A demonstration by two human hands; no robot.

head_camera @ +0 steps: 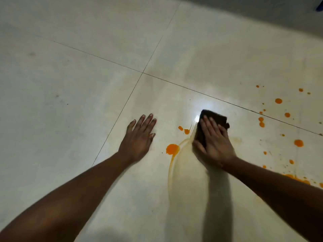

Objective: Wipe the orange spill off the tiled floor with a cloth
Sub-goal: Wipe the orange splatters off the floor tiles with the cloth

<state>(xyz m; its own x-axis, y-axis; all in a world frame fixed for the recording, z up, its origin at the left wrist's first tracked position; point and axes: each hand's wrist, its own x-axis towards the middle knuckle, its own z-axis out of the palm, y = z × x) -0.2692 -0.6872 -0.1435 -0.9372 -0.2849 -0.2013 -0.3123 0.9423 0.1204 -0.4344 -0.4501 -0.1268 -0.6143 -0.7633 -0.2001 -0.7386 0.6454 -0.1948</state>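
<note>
My right hand (214,142) presses flat, fingers straight, on a dark brown folded cloth (215,117) on the pale tiled floor (87,84). Left of the cloth lie an orange blob (172,148) and two small drops (183,129). A thin orange-edged smear (170,172) curves down from the blob toward me. My left hand (139,135) rests flat on the floor to the left, fingers spread, holding nothing. More orange drops (278,100) are scattered to the right, and an orange patch (297,179) shows beside my right forearm.
Dark grout lines (142,72) cross the floor and meet above my left hand. A bright light reflection (202,105) glares just beyond the cloth. A blue object (319,7) peeks in at the top right corner.
</note>
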